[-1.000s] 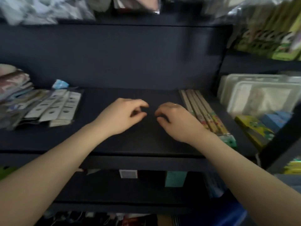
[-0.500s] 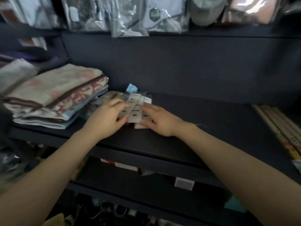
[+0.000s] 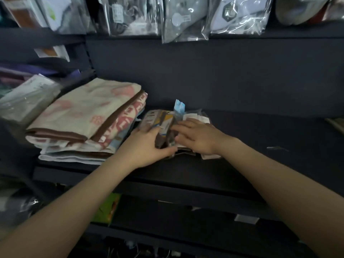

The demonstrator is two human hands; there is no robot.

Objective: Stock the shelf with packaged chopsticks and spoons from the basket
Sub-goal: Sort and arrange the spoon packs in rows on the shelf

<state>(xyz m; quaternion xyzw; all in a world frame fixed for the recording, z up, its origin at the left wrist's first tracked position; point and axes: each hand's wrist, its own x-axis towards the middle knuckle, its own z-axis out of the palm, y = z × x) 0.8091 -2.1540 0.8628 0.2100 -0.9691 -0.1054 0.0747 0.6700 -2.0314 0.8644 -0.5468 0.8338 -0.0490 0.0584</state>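
Two hands meet over a small heap of packets [image 3: 165,120] lying on the dark shelf [image 3: 251,138], just right of the folded towel stack [image 3: 87,118]. The left hand [image 3: 147,146] curls fingers and thumb round the heap's near end; the right hand [image 3: 197,136] lies on top with fingers straight. Their long axis runs from the shelf's front lip toward its back wall. Right of the heap the shelf board lies bare; the towels crowd its left side.

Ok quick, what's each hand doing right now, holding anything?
Left hand: grips the stack of packets from its left side.
Right hand: fingers fairly straight, resting on the same stack.
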